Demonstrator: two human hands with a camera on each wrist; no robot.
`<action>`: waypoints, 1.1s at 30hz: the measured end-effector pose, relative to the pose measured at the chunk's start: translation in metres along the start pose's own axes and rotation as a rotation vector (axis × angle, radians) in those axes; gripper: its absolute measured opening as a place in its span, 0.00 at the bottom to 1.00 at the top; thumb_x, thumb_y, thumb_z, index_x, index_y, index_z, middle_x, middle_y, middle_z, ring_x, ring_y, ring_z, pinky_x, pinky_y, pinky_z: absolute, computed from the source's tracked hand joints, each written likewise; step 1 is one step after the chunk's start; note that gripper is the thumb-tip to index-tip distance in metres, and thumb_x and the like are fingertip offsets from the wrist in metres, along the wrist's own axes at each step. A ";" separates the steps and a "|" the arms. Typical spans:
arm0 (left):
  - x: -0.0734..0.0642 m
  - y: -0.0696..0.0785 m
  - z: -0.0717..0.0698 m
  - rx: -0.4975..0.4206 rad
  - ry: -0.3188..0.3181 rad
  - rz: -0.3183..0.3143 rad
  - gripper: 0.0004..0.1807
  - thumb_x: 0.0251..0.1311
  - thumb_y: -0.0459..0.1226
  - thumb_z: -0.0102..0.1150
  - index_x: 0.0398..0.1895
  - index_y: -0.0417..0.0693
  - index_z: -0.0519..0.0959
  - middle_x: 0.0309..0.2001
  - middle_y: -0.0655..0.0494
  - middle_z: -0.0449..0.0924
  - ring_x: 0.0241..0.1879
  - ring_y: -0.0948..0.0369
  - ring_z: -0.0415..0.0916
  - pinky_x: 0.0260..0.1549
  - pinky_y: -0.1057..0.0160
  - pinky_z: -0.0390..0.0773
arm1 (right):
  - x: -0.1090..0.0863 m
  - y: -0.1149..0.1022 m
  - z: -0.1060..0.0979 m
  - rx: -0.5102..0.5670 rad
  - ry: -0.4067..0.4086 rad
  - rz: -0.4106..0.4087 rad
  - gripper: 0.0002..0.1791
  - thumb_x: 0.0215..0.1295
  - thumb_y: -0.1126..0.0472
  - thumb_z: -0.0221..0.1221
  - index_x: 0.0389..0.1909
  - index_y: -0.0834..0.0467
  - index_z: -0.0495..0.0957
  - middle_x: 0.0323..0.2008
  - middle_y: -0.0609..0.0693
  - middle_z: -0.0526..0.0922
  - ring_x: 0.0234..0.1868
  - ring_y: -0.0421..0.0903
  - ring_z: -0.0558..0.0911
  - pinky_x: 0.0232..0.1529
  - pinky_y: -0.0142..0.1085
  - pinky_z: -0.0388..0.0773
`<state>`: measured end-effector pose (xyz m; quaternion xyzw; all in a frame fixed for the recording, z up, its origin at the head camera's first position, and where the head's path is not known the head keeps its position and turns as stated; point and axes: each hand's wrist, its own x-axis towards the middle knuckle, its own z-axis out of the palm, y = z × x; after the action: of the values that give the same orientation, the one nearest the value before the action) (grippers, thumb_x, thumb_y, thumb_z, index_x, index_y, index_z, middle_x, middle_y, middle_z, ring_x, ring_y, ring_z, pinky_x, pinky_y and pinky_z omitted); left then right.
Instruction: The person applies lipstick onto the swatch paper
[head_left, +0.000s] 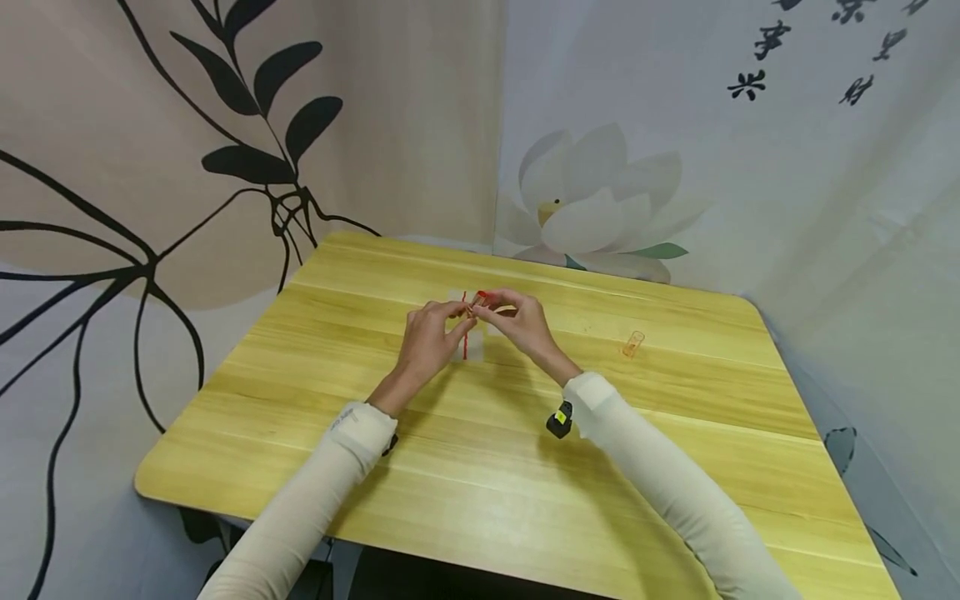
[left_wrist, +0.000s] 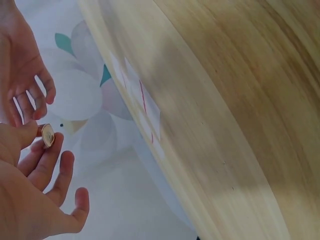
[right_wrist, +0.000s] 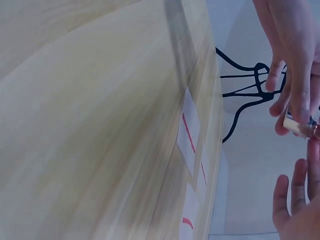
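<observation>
Above the middle of the table both hands meet at a small clear piece with a red end (head_left: 481,297). My left hand (head_left: 432,337) pinches it from the left, thumb against forefinger. My right hand (head_left: 522,321) pinches it from the right. In the left wrist view, a pale face with a copper-coloured rim (left_wrist: 48,135) shows between the left fingers. A shiny part (right_wrist: 298,126) shows in the right wrist view. Fingers cover much of the piece, so its exact kind cannot be told.
White paper strips with red lines (head_left: 467,346) lie on the wooden table (head_left: 480,475) beneath the hands. To the right lies a small see-through orange tube (head_left: 633,343). Printed curtains (head_left: 420,125) hang behind the table's far edge.
</observation>
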<state>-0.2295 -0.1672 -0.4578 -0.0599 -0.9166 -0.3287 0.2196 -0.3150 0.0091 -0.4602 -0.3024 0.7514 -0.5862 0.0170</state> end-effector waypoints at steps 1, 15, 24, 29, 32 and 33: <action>0.000 0.000 0.000 -0.006 0.003 0.001 0.19 0.70 0.43 0.67 0.58 0.45 0.86 0.50 0.49 0.88 0.51 0.49 0.81 0.55 0.42 0.67 | 0.000 0.000 0.001 0.001 0.011 0.003 0.16 0.68 0.58 0.70 0.53 0.59 0.85 0.44 0.53 0.87 0.48 0.48 0.85 0.51 0.39 0.84; -0.003 0.006 -0.002 -0.008 -0.010 -0.013 0.19 0.70 0.44 0.67 0.59 0.45 0.85 0.49 0.48 0.88 0.52 0.48 0.81 0.56 0.41 0.67 | -0.003 -0.007 0.009 0.003 0.110 0.012 0.14 0.63 0.54 0.74 0.41 0.57 0.84 0.39 0.51 0.88 0.43 0.48 0.86 0.47 0.41 0.84; -0.006 0.004 -0.002 0.006 -0.010 0.003 0.19 0.70 0.44 0.67 0.59 0.45 0.85 0.49 0.48 0.88 0.52 0.48 0.81 0.56 0.41 0.67 | -0.005 -0.006 0.008 -0.005 0.086 -0.012 0.14 0.64 0.56 0.73 0.45 0.60 0.86 0.41 0.53 0.89 0.45 0.50 0.86 0.51 0.41 0.83; -0.007 0.004 -0.003 -0.008 -0.014 -0.010 0.19 0.71 0.43 0.66 0.59 0.45 0.85 0.50 0.48 0.88 0.53 0.46 0.81 0.56 0.41 0.67 | -0.004 -0.006 0.008 -0.015 0.072 -0.021 0.15 0.65 0.58 0.72 0.47 0.62 0.86 0.44 0.57 0.89 0.47 0.52 0.86 0.53 0.44 0.83; -0.008 0.005 -0.003 -0.008 -0.016 -0.018 0.19 0.71 0.43 0.66 0.60 0.45 0.85 0.51 0.48 0.88 0.53 0.46 0.81 0.56 0.42 0.67 | -0.004 -0.008 0.008 -0.021 0.062 -0.023 0.15 0.67 0.60 0.71 0.49 0.64 0.86 0.45 0.60 0.88 0.48 0.55 0.86 0.54 0.47 0.82; -0.008 0.005 -0.003 -0.007 -0.015 -0.017 0.19 0.71 0.43 0.66 0.60 0.45 0.85 0.51 0.48 0.88 0.53 0.46 0.81 0.56 0.42 0.67 | -0.005 -0.009 0.009 -0.022 0.058 -0.023 0.15 0.67 0.60 0.71 0.50 0.65 0.85 0.46 0.61 0.88 0.49 0.57 0.86 0.55 0.48 0.82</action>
<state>-0.2199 -0.1656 -0.4563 -0.0552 -0.9176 -0.3333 0.2095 -0.3041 0.0026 -0.4563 -0.2941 0.7545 -0.5865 -0.0149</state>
